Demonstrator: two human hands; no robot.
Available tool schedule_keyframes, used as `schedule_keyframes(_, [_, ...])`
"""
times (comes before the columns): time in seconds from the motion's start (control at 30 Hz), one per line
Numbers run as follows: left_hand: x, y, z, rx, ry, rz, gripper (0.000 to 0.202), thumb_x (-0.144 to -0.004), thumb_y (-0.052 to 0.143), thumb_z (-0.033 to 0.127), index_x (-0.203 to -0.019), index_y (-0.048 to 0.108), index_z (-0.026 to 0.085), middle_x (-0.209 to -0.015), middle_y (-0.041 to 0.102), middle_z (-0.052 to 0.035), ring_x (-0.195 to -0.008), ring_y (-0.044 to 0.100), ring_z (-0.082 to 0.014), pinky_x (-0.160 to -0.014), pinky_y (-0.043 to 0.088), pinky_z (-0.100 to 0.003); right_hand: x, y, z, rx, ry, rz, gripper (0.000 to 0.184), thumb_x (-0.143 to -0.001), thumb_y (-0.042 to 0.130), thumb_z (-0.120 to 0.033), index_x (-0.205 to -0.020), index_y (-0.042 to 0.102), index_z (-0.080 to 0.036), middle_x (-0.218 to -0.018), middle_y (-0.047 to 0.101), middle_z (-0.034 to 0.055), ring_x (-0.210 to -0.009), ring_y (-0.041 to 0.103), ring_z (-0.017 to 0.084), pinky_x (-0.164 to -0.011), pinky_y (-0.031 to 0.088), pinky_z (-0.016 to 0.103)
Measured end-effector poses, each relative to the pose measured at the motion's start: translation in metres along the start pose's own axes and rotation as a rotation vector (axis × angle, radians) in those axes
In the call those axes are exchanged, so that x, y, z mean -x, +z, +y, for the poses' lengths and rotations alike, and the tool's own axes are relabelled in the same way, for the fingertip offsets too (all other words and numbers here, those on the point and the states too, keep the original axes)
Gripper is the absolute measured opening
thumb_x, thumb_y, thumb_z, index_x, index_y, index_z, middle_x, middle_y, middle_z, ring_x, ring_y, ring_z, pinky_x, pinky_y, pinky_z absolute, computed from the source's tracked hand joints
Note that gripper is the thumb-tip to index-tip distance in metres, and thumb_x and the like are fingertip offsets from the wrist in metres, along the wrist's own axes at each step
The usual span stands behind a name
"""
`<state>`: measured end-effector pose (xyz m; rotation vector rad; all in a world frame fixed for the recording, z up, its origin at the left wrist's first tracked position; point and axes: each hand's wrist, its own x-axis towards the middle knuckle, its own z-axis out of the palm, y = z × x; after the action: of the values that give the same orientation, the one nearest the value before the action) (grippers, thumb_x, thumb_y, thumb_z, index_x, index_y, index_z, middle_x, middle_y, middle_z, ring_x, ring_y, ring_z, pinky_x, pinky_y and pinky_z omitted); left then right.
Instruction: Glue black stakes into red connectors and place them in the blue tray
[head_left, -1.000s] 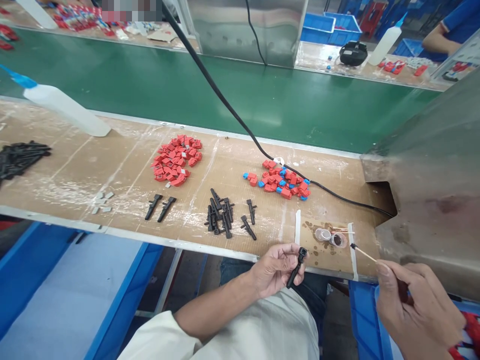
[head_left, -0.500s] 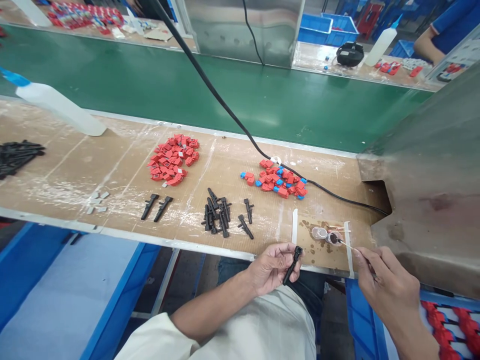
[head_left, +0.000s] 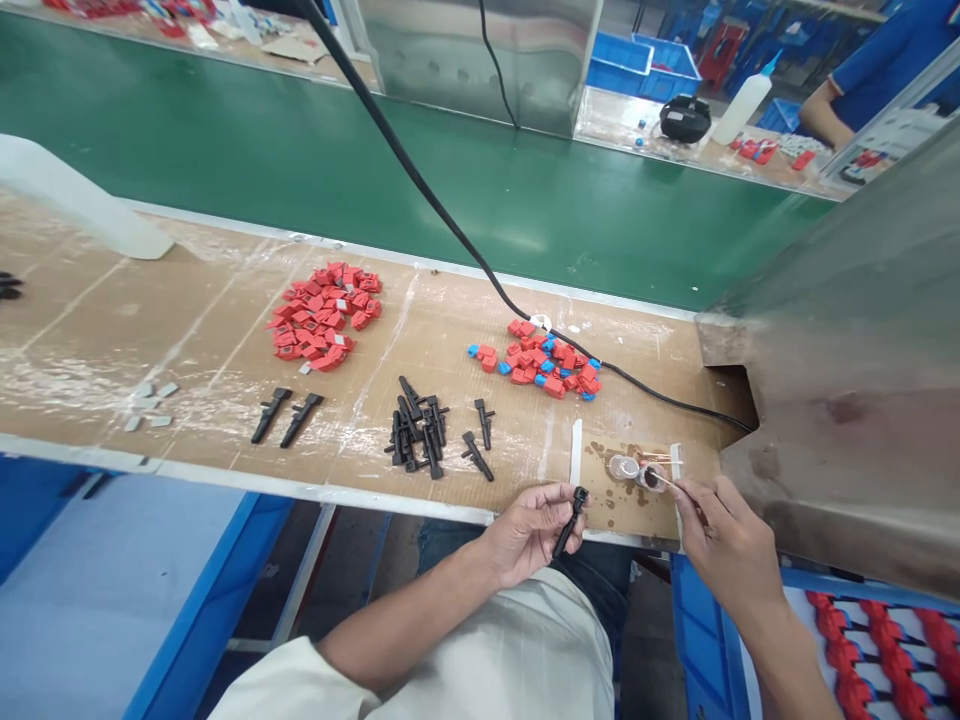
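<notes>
My left hand (head_left: 525,532) is closed around a black plastic part (head_left: 570,518), held upright just below the bench's front edge. My right hand (head_left: 724,545) pinches a thin stick (head_left: 666,480) whose tip rests in a small dark-filled cup (head_left: 651,477). A second, clear cup (head_left: 623,466) sits beside it on the stained cardboard patch. A pile of black parts (head_left: 416,436) lies left of my left hand, with two loose ones (head_left: 480,440) nearer.
Red pieces (head_left: 322,315) and red-and-blue pieces (head_left: 544,365) lie in heaps on the bench. A black cable (head_left: 450,225) crosses the green conveyor belt (head_left: 300,150). A metal housing (head_left: 847,400) stands at right; a blue bin (head_left: 862,640) of red assemblies below it. A squeeze bottle (head_left: 75,200) lies far left.
My right hand moved left and forward, bringing the stick's tip into the dark cup. My left hand kept the black part and shifted slightly left with the view.
</notes>
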<state>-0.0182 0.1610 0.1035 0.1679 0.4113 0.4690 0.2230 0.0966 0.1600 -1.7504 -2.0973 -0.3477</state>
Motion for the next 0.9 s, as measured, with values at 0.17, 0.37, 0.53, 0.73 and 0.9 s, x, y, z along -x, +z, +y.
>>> schedule_keyframes(0.17, [-0.001, -0.001, 0.0, 0.008, -0.006, -0.008, 0.043, -0.065, 0.094, 0.032, -0.091, 0.067, 0.009, -0.072, 0.067, -0.0041, -0.053, 0.058, -0.0073, -0.046, 0.036, -0.015, -0.003, -0.005, -0.003, 0.047, 0.01, -0.019, 0.015, -0.106, 0.053, -0.026, -0.103, 0.066, -0.018, -0.076, 0.058, 0.0003, -0.061, 0.06, 0.014, -0.058, 0.044, 0.026])
schedule_keyframes(0.37, [-0.004, -0.008, -0.003, 0.054, 0.016, -0.072, 0.048, -0.062, 0.095, 0.033, -0.094, 0.068, 0.008, -0.07, 0.066, -0.0043, -0.055, 0.063, -0.0107, -0.052, 0.044, -0.019, -0.032, -0.033, -0.007, -0.039, 0.11, 0.019, 0.026, -0.104, 0.055, -0.043, -0.113, 0.065, -0.02, -0.086, 0.063, 0.0041, -0.063, 0.059, 0.016, -0.063, 0.045, 0.03])
schedule_keyframes(0.53, [-0.004, -0.015, -0.002, 0.109, 0.096, -0.122, 0.043, -0.063, 0.093, 0.028, -0.091, 0.069, 0.008, -0.068, 0.066, -0.0048, -0.053, 0.062, -0.0112, -0.054, 0.046, -0.021, -0.087, -0.012, -0.031, -0.133, -0.133, -0.001, 0.017, -0.105, 0.055, -0.034, -0.105, 0.064, -0.02, -0.088, 0.066, 0.0034, -0.065, 0.062, 0.015, -0.06, 0.044, 0.029])
schedule_keyframes(0.73, [0.013, -0.014, 0.017, 0.116, 0.199, -0.09, 0.042, -0.063, 0.093, 0.028, -0.09, 0.067, 0.01, -0.068, 0.065, -0.0029, -0.054, 0.061, -0.0101, -0.053, 0.045, -0.019, -0.151, 0.06, -0.06, 0.094, -0.308, -0.184, 0.017, -0.103, 0.047, -0.024, -0.101, 0.062, -0.017, -0.099, 0.065, 0.01, -0.079, 0.064, 0.02, -0.053, 0.036, 0.029])
schedule_keyframes(0.9, [0.024, -0.016, 0.035, 0.086, 0.256, -0.061, 0.046, -0.063, 0.094, 0.03, -0.092, 0.065, 0.011, -0.071, 0.067, -0.0032, -0.055, 0.063, -0.0107, -0.049, 0.042, -0.018, -0.172, 0.09, -0.068, 0.16, -0.198, -0.337, 0.012, -0.097, 0.052, -0.024, -0.092, 0.06, -0.017, -0.095, 0.065, 0.0123, -0.081, 0.063, 0.024, -0.051, 0.027, 0.03])
